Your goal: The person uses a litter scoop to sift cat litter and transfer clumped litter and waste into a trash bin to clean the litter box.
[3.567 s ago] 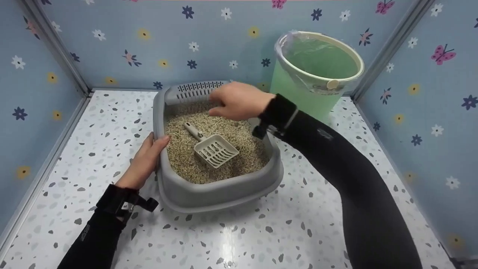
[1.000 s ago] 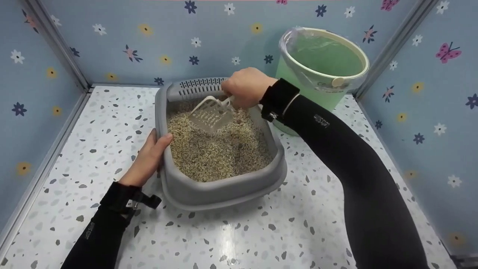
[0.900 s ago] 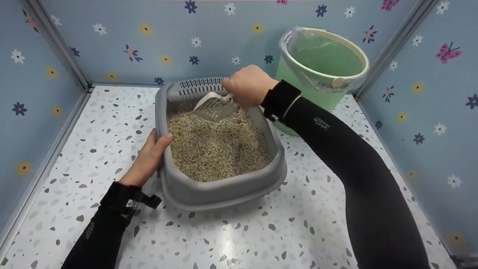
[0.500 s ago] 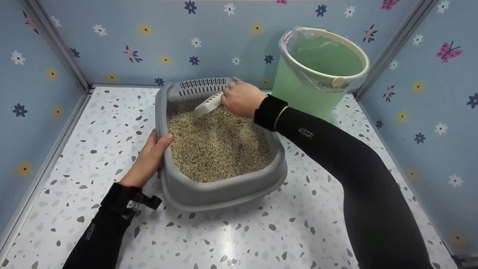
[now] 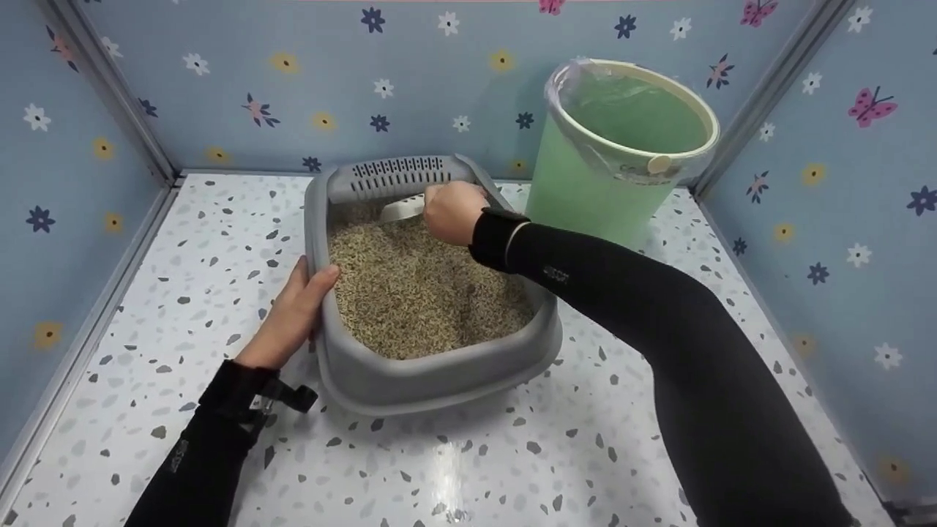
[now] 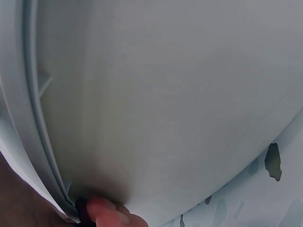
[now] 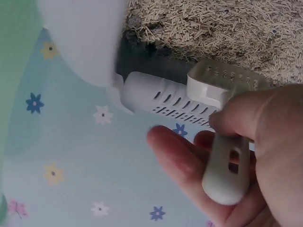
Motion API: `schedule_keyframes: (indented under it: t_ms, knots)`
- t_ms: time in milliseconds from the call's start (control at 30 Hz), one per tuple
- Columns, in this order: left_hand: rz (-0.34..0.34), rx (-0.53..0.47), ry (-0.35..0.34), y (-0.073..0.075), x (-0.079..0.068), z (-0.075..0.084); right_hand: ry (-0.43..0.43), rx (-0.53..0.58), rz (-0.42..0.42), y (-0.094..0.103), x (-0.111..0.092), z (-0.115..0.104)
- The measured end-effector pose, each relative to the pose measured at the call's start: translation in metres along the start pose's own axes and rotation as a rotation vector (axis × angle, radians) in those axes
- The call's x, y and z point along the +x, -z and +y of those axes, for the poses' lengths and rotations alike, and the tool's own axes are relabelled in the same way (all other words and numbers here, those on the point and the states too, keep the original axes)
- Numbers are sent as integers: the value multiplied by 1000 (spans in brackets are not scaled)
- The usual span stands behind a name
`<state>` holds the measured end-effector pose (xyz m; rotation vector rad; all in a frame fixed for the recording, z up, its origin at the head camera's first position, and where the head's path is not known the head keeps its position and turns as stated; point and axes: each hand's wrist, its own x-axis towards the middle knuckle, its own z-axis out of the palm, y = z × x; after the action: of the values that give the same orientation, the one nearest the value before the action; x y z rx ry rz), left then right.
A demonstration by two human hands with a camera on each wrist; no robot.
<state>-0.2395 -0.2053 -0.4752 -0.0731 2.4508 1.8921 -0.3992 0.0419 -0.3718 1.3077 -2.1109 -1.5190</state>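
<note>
A grey litter box (image 5: pixel 432 384) holds tan pellet litter (image 5: pixel 399 293). My left hand (image 5: pixel 293 315) grips its left rim, thumb over the top and fingers under the lip on the outer side (image 6: pixel 113 213). Toward the back of the box, my right hand (image 5: pixel 455 212) holds a pale slotted litter scoop (image 5: pixel 402 210). In the right wrist view the thumb presses on the scoop's handle (image 7: pixel 227 175) and the fingers lie beneath it. The scoop's head (image 7: pixel 222 80) is near the perforated back wall (image 7: pixel 180 99), low over the litter. Much of the handle is hidden in the head view.
A green bin (image 5: pixel 593 190) with a clear plastic liner stands behind and right of the box. Flower-patterned panels (image 5: pixel 241 80) enclose the back and both sides. The speckled white surface (image 5: pixel 454 468) lies beneath everything.
At first the scoop lay on the litter under my right hand; now it is held. Over the last second the hand has lowered toward the viewer and the scoop has tilted flatter. Left hand stays.
</note>
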Motion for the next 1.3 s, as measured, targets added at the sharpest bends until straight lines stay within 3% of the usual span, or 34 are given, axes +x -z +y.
schedule_keyframes:
  t_ms: [333, 467, 667, 833, 967, 1067, 1300]
  knots:
    - [-9, -33, -14, 2, 0, 1, -113, 186, -70, -16, 25, -25]
    - [1, -31, -15, 0, -1, 1, -159, 241, -80, -23, 22, -26]
    - [-8, -24, -12, -1, 0, 0, -154, 256, -161, -33, 29, -21]
    - [-7, -17, -5, 1, 0, 0, -177, 268, -149, -25, 22, -6]
    - [-11, -18, -5, 1, 1, 1, -149, 329, -172, -11, 10, 11]
    - [-14, -27, -12, 0, 2, 2, -121, 384, -208, -11, 8, 22]
    - [-19, -43, -11, 0, 1, 0, -152, 480, -210, -11, -5, 39]
